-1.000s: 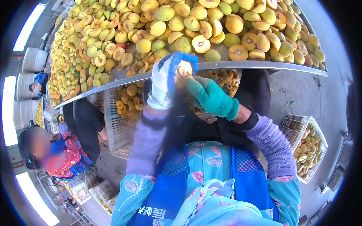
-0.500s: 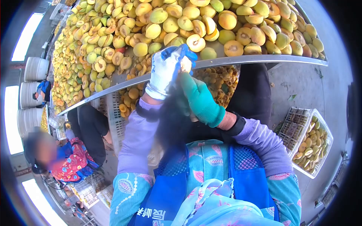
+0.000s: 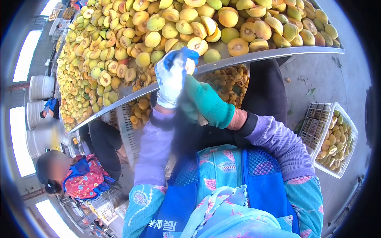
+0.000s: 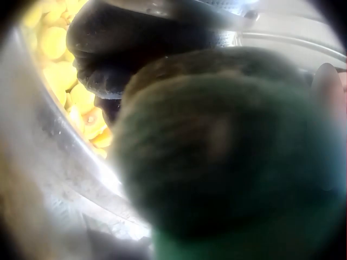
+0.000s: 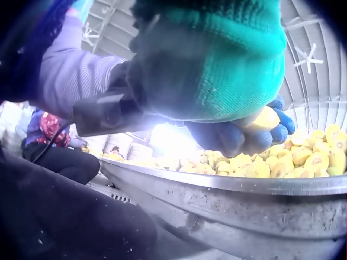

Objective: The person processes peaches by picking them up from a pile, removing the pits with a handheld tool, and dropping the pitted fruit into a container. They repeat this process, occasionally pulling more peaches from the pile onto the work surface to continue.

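My left hand, in a white glove with blue coated fingers, grips a yellow peach half just above the metal table rim. In the right wrist view blue fingertips curl round the peach half. Close against it is my right hand in a green knitted glove, fingers curled round a tool with a pale handle. The tool's working end is hidden between the hands. The green glove fills much of the left wrist view, blurred.
Halved peaches heap the table behind its metal rim. Below the rim lie cut pieces and a white crate. Another crate of fruit stands at right. A seated person works at left.
Both hands stay together by the rim while the head view shifts. The green-gloved hand has moved up against the peach half, which is now mostly covered.
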`<action>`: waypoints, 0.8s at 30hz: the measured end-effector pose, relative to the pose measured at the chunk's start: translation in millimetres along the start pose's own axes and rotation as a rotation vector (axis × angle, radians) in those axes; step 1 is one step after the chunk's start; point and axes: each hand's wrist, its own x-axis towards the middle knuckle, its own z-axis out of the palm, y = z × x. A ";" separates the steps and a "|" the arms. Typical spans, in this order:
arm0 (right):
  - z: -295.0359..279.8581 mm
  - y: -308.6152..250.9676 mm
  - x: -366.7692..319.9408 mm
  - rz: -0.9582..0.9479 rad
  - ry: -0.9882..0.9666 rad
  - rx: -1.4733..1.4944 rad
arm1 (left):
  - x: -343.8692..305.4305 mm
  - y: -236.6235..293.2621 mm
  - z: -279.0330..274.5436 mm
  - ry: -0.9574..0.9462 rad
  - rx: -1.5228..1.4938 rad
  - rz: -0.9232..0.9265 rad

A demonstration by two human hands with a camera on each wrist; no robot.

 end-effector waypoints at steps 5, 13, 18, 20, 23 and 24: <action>-10.4 -4.5 -0.7 0.172 -0.156 0.199 | 8.9 -4.7 -8.2 -0.251 -0.136 -0.037; -19.9 9.3 -2.7 0.286 -0.582 0.796 | 6.1 -5.9 -4.5 -0.368 -0.299 -0.203; -7.5 9.2 1.0 0.405 -0.773 0.907 | -22.0 0.2 -5.4 -0.023 -0.851 -0.280; 0.9 10.2 -0.3 0.442 -0.810 0.908 | -29.5 2.8 -16.6 -0.005 -0.747 -0.235; 15.6 13.3 -4.5 0.455 -0.890 1.013 | -31.9 19.9 -31.6 -0.027 -0.543 -0.137; 19.3 13.2 -3.9 0.449 -0.918 1.038 | -37.1 21.6 -30.9 0.063 -0.603 -0.100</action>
